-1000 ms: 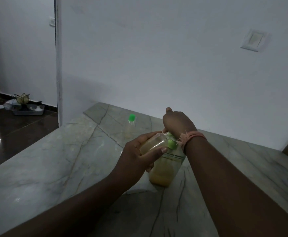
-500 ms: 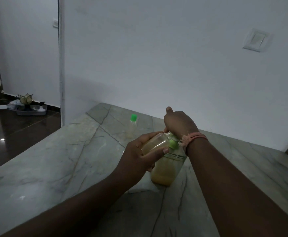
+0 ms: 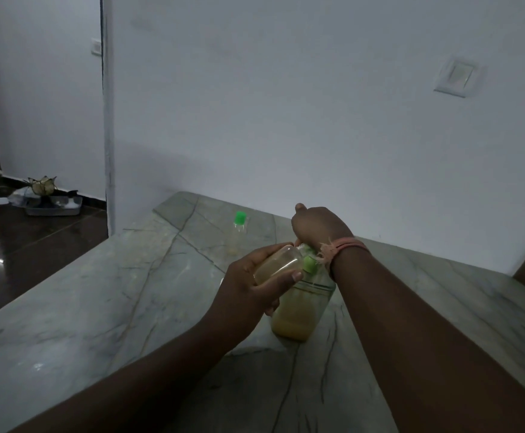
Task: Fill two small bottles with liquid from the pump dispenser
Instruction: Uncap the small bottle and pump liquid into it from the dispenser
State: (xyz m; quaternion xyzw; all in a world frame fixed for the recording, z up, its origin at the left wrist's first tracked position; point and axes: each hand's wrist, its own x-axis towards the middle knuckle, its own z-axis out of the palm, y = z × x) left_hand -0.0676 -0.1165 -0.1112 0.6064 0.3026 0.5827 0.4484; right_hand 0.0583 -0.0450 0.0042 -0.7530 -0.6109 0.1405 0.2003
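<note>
Little has moved since the earlier frames: both hands sit as they did, the small bottle held at the same tilt against the pump. Fingers [image 3: 289, 278] of the left hand [image 3: 248, 292] are curled round the small bottle [image 3: 278, 265], thumb on top and fingertips along its near side, pinching it firmly. Its long axis lies nearly level, mouth pointing right toward the green nozzle [image 3: 309, 264] of the pump dispenser [image 3: 301, 307], which it meets or almost meets. The right hand [image 3: 320, 226] is bunched over the pump head; its fingers curl down out of sight, so how they press I cannot tell. That hand is the nearer to the pump, and the coming stroke looks to turn on keeping mouth and nozzle lined up. Amber liquid already fills part of the held bottle. The dispenser stands upright on the desk [image 3: 98, 307]. Farther back, well apart, the second bottle [image 3: 238, 232] with its green cap stands alone.
</note>
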